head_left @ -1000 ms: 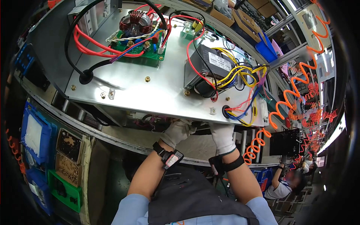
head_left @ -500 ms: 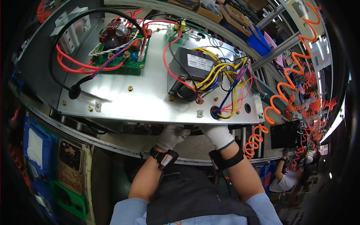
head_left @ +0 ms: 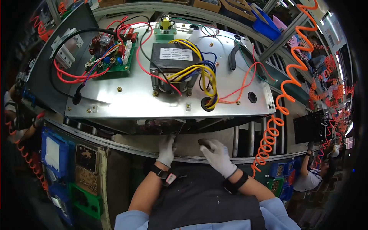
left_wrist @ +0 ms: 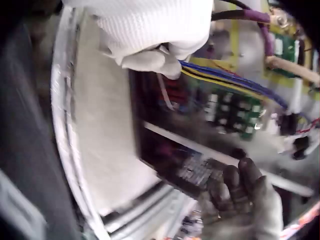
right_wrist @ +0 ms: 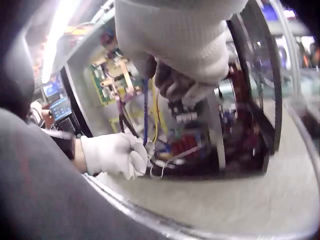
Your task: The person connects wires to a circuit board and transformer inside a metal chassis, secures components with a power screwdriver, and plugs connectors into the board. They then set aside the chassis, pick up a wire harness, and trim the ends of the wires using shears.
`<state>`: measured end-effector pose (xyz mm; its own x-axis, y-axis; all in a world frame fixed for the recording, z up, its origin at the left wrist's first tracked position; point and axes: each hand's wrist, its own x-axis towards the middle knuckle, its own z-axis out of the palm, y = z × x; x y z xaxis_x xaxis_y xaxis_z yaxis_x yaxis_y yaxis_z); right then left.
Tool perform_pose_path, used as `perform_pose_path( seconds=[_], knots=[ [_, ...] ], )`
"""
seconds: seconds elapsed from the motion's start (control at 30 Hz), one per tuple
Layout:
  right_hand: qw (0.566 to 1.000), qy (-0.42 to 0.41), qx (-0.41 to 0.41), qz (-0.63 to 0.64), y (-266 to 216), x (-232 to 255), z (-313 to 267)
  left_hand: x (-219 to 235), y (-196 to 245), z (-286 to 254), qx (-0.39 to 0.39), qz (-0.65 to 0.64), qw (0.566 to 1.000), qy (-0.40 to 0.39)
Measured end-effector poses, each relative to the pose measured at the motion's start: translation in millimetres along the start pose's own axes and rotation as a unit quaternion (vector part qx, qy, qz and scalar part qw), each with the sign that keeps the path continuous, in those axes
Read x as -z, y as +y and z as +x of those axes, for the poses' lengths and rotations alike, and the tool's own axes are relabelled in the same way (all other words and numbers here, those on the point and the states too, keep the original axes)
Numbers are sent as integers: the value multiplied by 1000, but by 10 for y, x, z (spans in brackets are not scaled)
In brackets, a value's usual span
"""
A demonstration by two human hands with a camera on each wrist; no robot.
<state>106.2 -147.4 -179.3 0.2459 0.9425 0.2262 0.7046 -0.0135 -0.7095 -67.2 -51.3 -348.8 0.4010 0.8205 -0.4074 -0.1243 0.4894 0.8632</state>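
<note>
My white-gloved left hand (head_left: 167,149) is low at the front of a metal chassis (head_left: 134,100). In the left wrist view, its thumb and fingers pinch blue and yellow wires (left_wrist: 225,80) that run inside the chassis. My right hand (head_left: 219,156), gloved with darkened fingertips, is apart from the chassis front in the head view, fingers loosely bent and holding nothing. On top of the chassis, a black transformer (head_left: 174,57) has yellow and blue leads (head_left: 212,82), and yellow and red wires pass down through a grommeted hole (head_left: 208,102).
A green circuit board (head_left: 120,67) with a copper coil sits on the chassis's left. A black-handled tool (head_left: 232,57) lies at its right. An orange coiled hose (head_left: 285,92) hangs on the right. Parts bins (head_left: 86,201) stand lower left; rollers (head_left: 251,138) lie beneath.
My right hand has come out from under the chassis edge toward my body. The left hand has also lowered. Blue and yellow leads on top have drawn nearer the hole. The view has shifted.
</note>
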Motion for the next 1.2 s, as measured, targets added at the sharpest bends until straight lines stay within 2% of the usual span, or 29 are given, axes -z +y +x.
perform_pose_path(
  seconds=[0.03, 0.07, 0.17, 0.2, 0.27, 0.3, 0.33, 0.37, 0.43, 0.47, 0.5, 0.53, 0.57, 0.63, 0.67, 0.7, 0.77, 0.83, 0.9, 0.93, 0.97, 1.0, 1.03, 1.07, 1.1, 1.13, 1.17, 1.2],
  knots=[
    [983, -102, -143, 51, 118, -69, -13, 107, -136, 29, 168, -75, 983, 21],
    [934, -202, -277, 100, 223, -126, 3, 90, -100, 10, 163, -67, 984, 25],
    [932, -229, -255, 114, 343, -385, 41, -90, 77, -210, 188, -97, 977, 1],
    [948, -205, -230, 83, 398, -521, 19, -147, 150, -258, 178, -94, 979, -30],
    [945, -195, -251, 77, 447, -664, 66, -177, 208, -312, 153, -116, 977, -92],
    [942, -186, -274, 59, 447, -710, 74, -194, 227, -325, 157, -106, 978, -90],
    [950, -123, -278, 69, 477, -775, 30, -224, 244, -335, 162, -57, 983, -63],
    [949, -120, -283, 76, 477, -778, 16, -259, 297, -349, 166, -10, 985, -38],
    [941, -127, -298, 95, 461, -759, -11, -214, 274, -333, 165, 29, 985, -47],
    [940, -123, -302, 98, 465, -745, -44, -235, 342, -329, 143, 70, 987, -15],
    [911, -114, -340, 203, 483, -715, -74, -258, 417, -326, 120, 109, 987, 16],
    [871, -102, -372, 304, 505, -682, -93, -245, 531, -335, 134, 75, 988, 26],
    [872, -97, -371, 305, 539, -653, -116, -162, 520, -281, 132, 78, 988, 22],
    [752, -94, -382, 529, 616, -619, -202, 15, 434, -171, 162, -129, 978, -22],
    [702, -85, -396, 586, 640, -610, -200, -5, 509, -172, 171, -196, 966, -10],
    [704, -79, -393, 587, 636, -632, -171, -37, 588, -158, 170, -192, 966, -17],
    [691, 16, -435, 577, 588, -690, -90, -114, 746, -125, 205, -223, 953, 22],
    [698, 49, -426, 574, 629, -810, -45, -9, 563, 69, 202, -195, 960, 14],
    [705, 79, -413, 572, 697, -932, 37, 10, 520, 179, 195, -112, 972, 71],
    [748, 90, -400, 521, 722, -998, 71, 27, 523, 185, 188, -147, 969, 61],
    [788, 100, -388, 468, 716, -1042, 79, 225, 295, 232, 187, -145, 970, 57],
    [836, 116, -340, 414, 666, -1057, 44, 569, -125, 343, 18, 99, 994, -50],
    [837, 119, -337, 415, 694, -1092, -37, 749, -335, 422, -155, 332, 918, -150],
    [872, 79, -345, 338, 788, -1144, -129, 612, -244, 360, 41, 170, 984, -36],
    [900, 41, -349, 257, 891, -1214, -184, 405, -105, 259, 232, -5, 969, 78],
    [889, 86, -319, 317, 969, -1299, -222, 290, -8, 217, 216, 37, 973, 73],
    [889, 90, -318, 317, 954, -1224, -172, 203, 81, 179, 215, 39, 973, 71],
    [860, 54, -337, 379, 846, -1070, -116, 124, 165, 133, 177, 18, 982, 68]
  ],
)
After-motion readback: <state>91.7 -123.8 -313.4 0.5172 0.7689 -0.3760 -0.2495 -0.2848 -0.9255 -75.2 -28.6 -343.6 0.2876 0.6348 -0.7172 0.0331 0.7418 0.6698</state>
